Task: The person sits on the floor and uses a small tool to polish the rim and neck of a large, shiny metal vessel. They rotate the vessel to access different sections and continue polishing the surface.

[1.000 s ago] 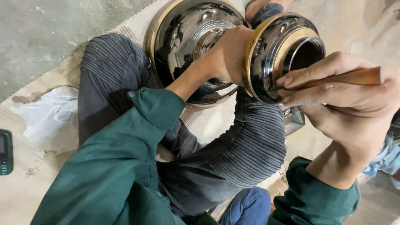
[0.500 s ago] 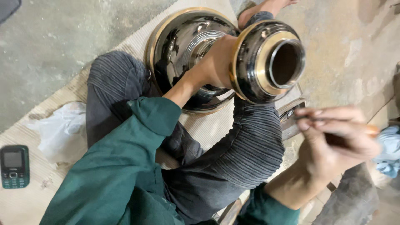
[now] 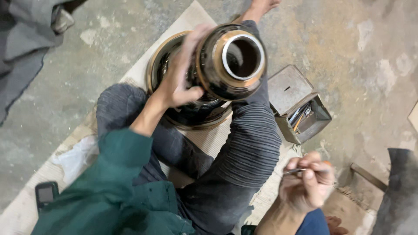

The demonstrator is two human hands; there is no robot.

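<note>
right hand (image 3: 307,185) has dropped away, pinching a blurred tool (image 3: 296,171); left hand (image 3: 180,78) grips vase (image 3: 217,74).

A small dark phone (image 3: 46,194) lies on the pale mat (image 3: 26,209) near its lower left edge — an upright rectangle, its screen dark and unlit. Just off the mat's right edge sits an open grey metal box (image 3: 299,105) — squarish, lid tipped back, thin tools inside.
</note>
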